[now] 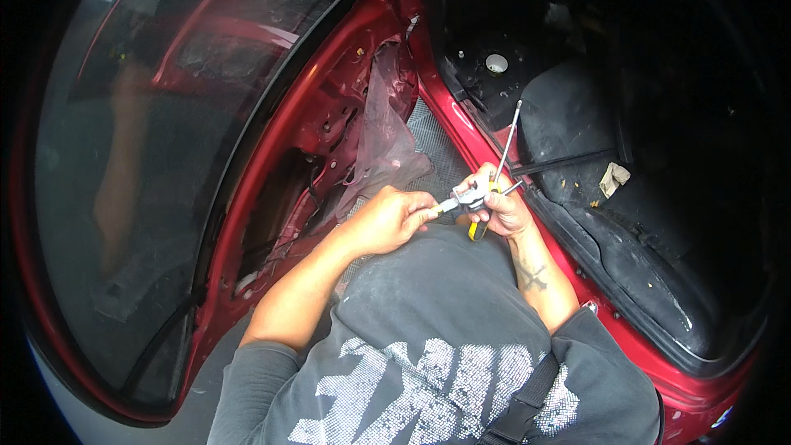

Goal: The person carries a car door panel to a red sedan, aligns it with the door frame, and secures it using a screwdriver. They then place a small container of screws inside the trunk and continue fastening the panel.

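Note:
In front of my chest both hands are closed and close together. My right hand grips a screwdriver; its long metal shaft points up and away, and a yellow-and-black handle end sticks out below the fingers. A short dark rod also juts from that hand. My left hand is closed around the yellow end of a grey metal tool, whose exact kind I cannot make out. The other end of this tool reaches into my right fingers, which partly hide it.
At the left an open red car door shows its bare inner frame, with torn clear plastic sheet hanging from it. To the right are the red door sill and a black seat. A beige scrap lies there.

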Demonstrator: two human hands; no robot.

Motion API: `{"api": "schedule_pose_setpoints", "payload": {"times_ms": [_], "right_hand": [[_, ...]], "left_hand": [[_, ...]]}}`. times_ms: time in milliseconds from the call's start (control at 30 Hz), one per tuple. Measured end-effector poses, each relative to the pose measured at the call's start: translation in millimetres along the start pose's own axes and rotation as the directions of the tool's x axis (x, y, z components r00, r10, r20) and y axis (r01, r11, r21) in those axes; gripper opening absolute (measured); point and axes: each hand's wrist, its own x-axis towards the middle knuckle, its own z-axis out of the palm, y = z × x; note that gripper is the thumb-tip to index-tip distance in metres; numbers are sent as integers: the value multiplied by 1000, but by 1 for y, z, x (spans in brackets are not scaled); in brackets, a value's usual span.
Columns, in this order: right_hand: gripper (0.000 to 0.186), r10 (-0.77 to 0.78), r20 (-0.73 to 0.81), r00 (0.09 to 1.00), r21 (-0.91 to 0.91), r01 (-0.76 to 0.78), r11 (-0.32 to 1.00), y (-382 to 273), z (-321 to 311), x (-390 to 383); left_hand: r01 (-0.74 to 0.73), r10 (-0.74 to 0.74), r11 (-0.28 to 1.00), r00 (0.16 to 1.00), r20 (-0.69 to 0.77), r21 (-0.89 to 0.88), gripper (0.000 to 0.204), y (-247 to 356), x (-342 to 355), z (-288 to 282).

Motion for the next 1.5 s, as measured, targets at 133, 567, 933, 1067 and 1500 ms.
{"api": "schedule_pose_setpoints", "payload": {"times_ms": [133, 567, 933, 1067, 1500], "right_hand": [[44, -28, 100, 995, -84, 36, 996, -4, 2, -7], [56, 27, 273, 961, -205, 31, 978, -36, 22, 0], [49, 43, 368, 929, -218, 41, 975, -45, 33, -1], [48, 70, 453, 889, -190, 20, 982, -51, 38, 5], [49, 73, 310, 948, -280, 17, 960, -53, 38, 14]], "left_hand": [[176, -174, 930, 984, 35, -323, 19, 1, 0, 2], [123, -124, 992, 977, 174, 17, 44, 29, -16, -9], [269, -160, 908, 930, 330, -320, 29, 12, -9, 11], [237, -206, 958, 961, 186, -163, 32, 28, -12, 13], [-204, 258, 925, 957, -135, 321, 26, 58, -11, -8]]}}
